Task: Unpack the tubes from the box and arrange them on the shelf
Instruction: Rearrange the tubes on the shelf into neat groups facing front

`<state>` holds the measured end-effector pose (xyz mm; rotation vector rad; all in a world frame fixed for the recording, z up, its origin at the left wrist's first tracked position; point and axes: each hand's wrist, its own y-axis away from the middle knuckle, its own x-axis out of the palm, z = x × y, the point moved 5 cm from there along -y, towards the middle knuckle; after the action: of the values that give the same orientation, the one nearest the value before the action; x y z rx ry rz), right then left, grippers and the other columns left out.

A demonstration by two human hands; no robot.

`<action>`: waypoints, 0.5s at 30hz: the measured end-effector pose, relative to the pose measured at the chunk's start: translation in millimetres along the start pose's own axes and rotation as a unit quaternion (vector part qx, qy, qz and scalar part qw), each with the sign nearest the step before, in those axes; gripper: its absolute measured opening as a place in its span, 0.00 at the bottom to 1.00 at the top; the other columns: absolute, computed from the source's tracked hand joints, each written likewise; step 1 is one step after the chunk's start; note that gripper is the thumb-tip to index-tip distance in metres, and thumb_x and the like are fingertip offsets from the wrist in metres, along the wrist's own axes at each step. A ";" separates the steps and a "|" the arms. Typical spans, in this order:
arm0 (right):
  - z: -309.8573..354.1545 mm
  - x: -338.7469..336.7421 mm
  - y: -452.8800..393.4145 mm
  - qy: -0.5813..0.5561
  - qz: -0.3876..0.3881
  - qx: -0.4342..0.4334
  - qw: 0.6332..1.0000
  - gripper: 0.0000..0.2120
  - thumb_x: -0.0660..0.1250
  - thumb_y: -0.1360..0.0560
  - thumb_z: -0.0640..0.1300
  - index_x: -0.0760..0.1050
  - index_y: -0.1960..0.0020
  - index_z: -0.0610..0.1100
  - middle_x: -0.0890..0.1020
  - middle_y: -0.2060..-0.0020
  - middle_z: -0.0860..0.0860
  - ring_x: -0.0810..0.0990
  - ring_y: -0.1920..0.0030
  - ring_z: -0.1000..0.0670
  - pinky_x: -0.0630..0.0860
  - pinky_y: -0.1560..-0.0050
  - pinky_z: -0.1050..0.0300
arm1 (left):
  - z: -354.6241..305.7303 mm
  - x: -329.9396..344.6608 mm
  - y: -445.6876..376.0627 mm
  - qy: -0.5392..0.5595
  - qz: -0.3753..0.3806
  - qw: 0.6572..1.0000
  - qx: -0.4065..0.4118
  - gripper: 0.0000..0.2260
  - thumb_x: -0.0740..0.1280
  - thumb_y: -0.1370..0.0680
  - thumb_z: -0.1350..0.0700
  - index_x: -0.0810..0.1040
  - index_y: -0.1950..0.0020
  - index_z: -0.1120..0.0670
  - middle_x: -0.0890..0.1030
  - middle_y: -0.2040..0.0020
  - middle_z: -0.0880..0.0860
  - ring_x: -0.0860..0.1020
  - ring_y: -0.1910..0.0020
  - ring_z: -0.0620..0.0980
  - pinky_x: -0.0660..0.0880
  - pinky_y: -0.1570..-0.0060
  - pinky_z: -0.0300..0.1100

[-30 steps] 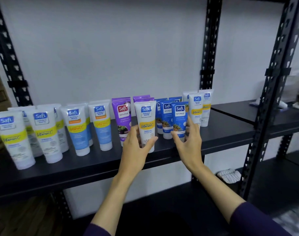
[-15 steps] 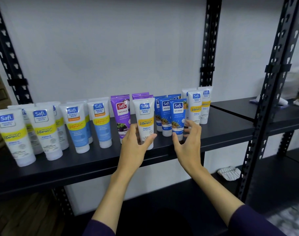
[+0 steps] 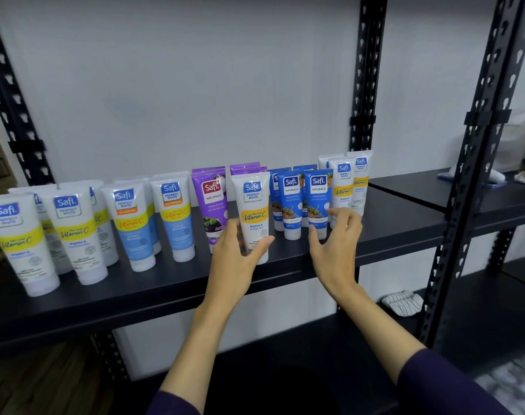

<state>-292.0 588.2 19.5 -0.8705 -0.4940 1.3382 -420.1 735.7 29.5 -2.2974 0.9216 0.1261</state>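
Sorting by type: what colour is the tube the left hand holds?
White tube with a yellow band, held by the left hand; head view.

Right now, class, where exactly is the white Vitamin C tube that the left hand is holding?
In the head view, the white Vitamin C tube stands near the shelf's front edge, centre, between the purple tube and the blue tubes, gripped by the left hand.

The shelf (image 3: 405, 235) and its perforated posts (image 3: 366, 85) are black, and the wall (image 3: 195, 85) behind is white. From left to right the tubes are white with a yellow band (image 3: 18, 244), white with a light blue lower half (image 3: 132, 226), purple (image 3: 212, 205), and blue with a white cap (image 3: 291, 202). On the lower shelf at the right lies a white cloth with thin dark stripes (image 3: 402, 302), and both sleeves (image 3: 441, 384) are dark purple.
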 end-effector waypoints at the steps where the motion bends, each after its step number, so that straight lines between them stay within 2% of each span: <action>1: 5.0 -0.2 3.1 -0.007 0.005 -0.021 1.000 0.17 0.70 0.27 0.38 0.70 0.40 0.38 0.71 0.43 0.43 0.71 0.41 0.51 0.67 0.47 0.78 | -0.3 0.2 -0.1 -0.001 -0.001 1.000 0.000 0.19 0.71 0.27 0.48 0.67 0.40 0.44 0.74 0.43 0.40 0.75 0.44 0.40 0.71 0.53 0.29; 3: 15.5 6.1 10.5 -0.027 0.049 -0.041 0.998 0.13 0.69 0.25 0.39 0.72 0.42 0.38 0.75 0.46 0.44 0.74 0.44 0.51 0.74 0.48 0.69 | -0.4 0.7 0.0 -0.004 -0.005 1.000 0.002 0.19 0.71 0.27 0.47 0.67 0.40 0.44 0.74 0.43 0.40 0.75 0.44 0.39 0.71 0.54 0.29; 5: 22.0 16.3 14.7 -0.012 0.097 -0.019 0.995 0.13 0.67 0.23 0.42 0.72 0.41 0.40 0.77 0.45 0.46 0.76 0.44 0.50 0.79 0.49 0.57 | 0.4 0.3 0.2 -0.008 -0.016 1.000 0.004 0.19 0.71 0.27 0.47 0.68 0.40 0.44 0.75 0.44 0.40 0.75 0.44 0.40 0.72 0.55 0.29; 9: 26.5 29.5 12.0 0.042 0.129 0.066 0.989 0.19 0.66 0.23 0.45 0.67 0.34 0.42 0.76 0.39 0.45 0.75 0.40 0.49 0.77 0.47 0.56 | 2.3 -4.1 1.0 -0.026 -0.048 0.998 0.011 0.20 0.71 0.27 0.47 0.70 0.38 0.48 0.76 0.42 0.44 0.76 0.44 0.42 0.72 0.55 0.28; 15: 27.4 35.3 12.5 0.054 0.111 0.114 0.986 0.22 0.67 0.24 0.45 0.66 0.33 0.42 0.74 0.36 0.45 0.74 0.37 0.49 0.77 0.46 0.54 | 3.2 -6.9 0.0 -0.029 -0.045 0.998 0.014 0.21 0.71 0.27 0.48 0.70 0.37 0.49 0.77 0.40 0.45 0.76 0.43 0.42 0.71 0.57 0.28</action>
<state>-313.4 629.2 20.5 -0.8202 -0.1572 1.5084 -424.8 741.7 29.1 -2.2925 0.7836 0.1382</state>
